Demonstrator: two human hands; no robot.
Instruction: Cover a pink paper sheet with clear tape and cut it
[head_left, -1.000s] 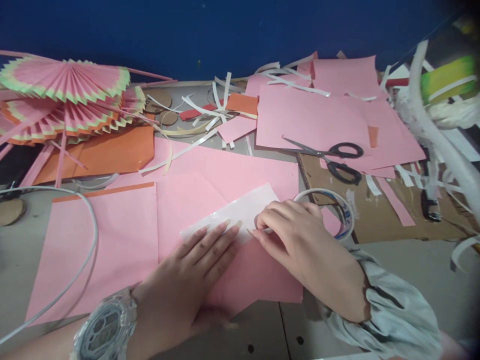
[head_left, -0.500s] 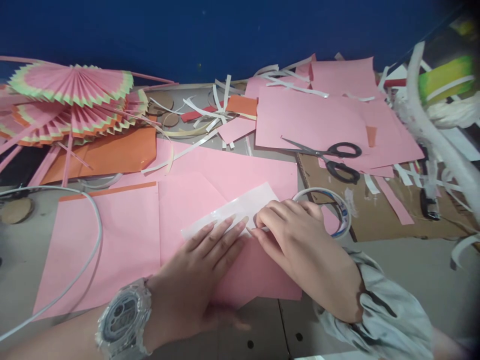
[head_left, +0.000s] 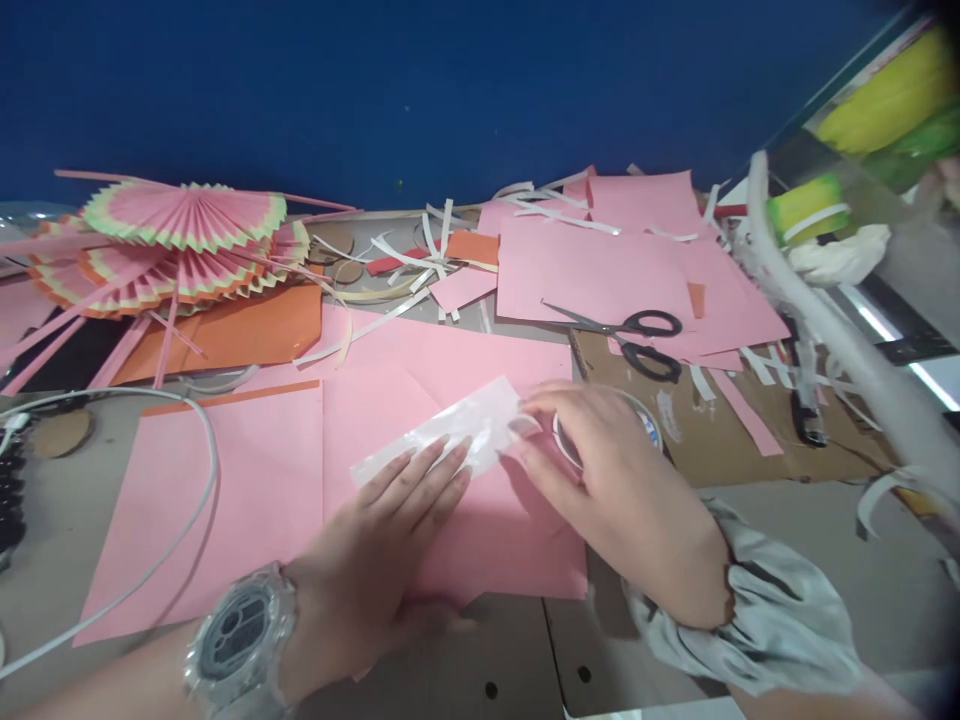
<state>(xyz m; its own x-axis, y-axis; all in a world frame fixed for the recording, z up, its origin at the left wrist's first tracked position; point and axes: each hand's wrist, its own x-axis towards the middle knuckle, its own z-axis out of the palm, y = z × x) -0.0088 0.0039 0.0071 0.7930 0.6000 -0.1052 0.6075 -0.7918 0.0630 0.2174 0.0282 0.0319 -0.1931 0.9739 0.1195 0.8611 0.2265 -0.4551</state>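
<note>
My left hand (head_left: pixel 390 535) lies flat with fingers stretched out on a pink paper sheet (head_left: pixel 247 480), its fingertips pressing the near edge of a wide clear tape strip (head_left: pixel 442 435). My right hand (head_left: pixel 600 480) is curled, its fingertips pinching the right end of that strip, which looks slightly lifted. A tape roll (head_left: pixel 645 425) sits partly hidden behind my right hand. A clear watch (head_left: pixel 236 640) is on my left wrist, a grey cuff (head_left: pixel 757 610) on my right.
Black-handled scissors (head_left: pixel 637 335) lie on more pink sheets at the back right, over brown cardboard (head_left: pixel 750 440). Pink pleated fans (head_left: pixel 172 240) and orange paper (head_left: pixel 225 325) sit at the back left. White paper strips are scattered at the back. A white cable (head_left: pixel 180 520) curves at the left.
My right hand has shifted right and lifted the strip's right end, now covering part of the tape roll. The view has tilted up a little. My left hand stays pressed flat.
</note>
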